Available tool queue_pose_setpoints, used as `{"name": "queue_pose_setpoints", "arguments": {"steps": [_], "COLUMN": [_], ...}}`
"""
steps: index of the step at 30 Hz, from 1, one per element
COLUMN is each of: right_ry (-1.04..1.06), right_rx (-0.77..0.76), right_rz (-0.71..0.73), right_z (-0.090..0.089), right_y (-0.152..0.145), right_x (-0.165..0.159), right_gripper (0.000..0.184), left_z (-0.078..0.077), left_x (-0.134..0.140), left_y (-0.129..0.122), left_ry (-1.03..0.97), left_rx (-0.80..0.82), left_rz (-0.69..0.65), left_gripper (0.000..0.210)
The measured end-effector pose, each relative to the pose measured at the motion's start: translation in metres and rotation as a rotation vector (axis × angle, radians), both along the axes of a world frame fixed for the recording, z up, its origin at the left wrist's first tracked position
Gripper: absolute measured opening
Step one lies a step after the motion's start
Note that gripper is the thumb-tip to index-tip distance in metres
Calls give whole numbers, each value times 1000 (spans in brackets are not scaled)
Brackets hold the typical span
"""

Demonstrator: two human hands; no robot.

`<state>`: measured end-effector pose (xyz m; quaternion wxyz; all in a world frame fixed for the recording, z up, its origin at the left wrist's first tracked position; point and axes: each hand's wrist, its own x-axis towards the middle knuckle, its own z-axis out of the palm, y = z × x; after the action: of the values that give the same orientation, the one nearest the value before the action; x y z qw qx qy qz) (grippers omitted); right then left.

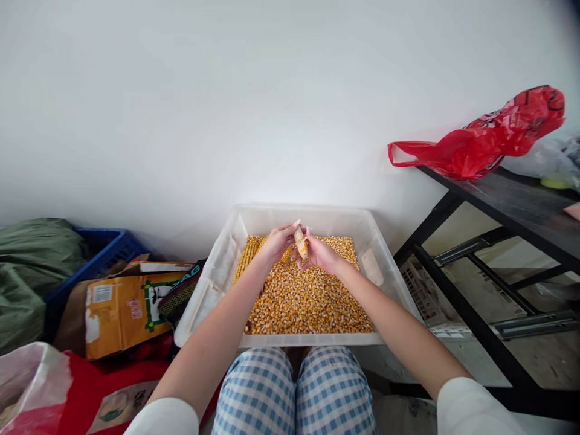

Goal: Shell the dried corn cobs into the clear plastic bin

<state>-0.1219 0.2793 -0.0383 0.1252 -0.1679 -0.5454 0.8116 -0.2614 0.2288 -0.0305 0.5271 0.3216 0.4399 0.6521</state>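
Note:
Both my hands hold one corn cob (301,243) above a translucent plastic bin. Part of the cob is pale and stripped, with yellow kernels left toward its lower end. My left hand (283,240) is closed around its left side, and my right hand (319,254) grips it from the right. Loose corn kernels (308,302) cover much of the bottom of the plastic bin (380,241). Whole ears of corn (247,254) lie along the bin's left side, partly hidden by my left arm.
A black metal-framed table (521,199) stands on the right with a red plastic bag (493,142) on it. At left are a cardboard box (120,314), a blue crate (102,241) and a red-and-white sack (86,386). A white wall (272,109) rises behind the bin.

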Motion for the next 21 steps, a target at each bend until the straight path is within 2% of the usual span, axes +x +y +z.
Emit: {"name": "queue_pose_setpoints", "arguments": {"steps": [2, 5, 7, 13, 15, 19, 21], "right_ry": [7, 30, 8, -127, -122, 21, 48], "right_rx": [-22, -22, -6, 224, 225, 68, 105], "right_rz": [18, -20, -64, -281, -235, 79, 98], "right_z": [1, -2, -5, -7, -3, 8, 10], "right_y": [2, 2, 0, -5, -4, -2, -3], "right_x": [1, 1, -1, -8, -5, 6, 8], "right_gripper": [37, 28, 28, 29, 30, 27, 26], "left_z": [0, 0, 0, -6, -5, 0, 1], "left_x": [0, 1, 3, 3, 2, -2, -3], "left_y": [-1, -3, -3, 1, 1, 0, -1], "left_ry": [48, 121, 151, 142, 118, 36, -1], "left_rx": [1, 12, 31, 53, 43, -4, -11], "left_rz": [-33, -79, -95, -103, -93, -57, -34], "left_gripper": [35, 38, 39, 38, 36, 35, 33]}}
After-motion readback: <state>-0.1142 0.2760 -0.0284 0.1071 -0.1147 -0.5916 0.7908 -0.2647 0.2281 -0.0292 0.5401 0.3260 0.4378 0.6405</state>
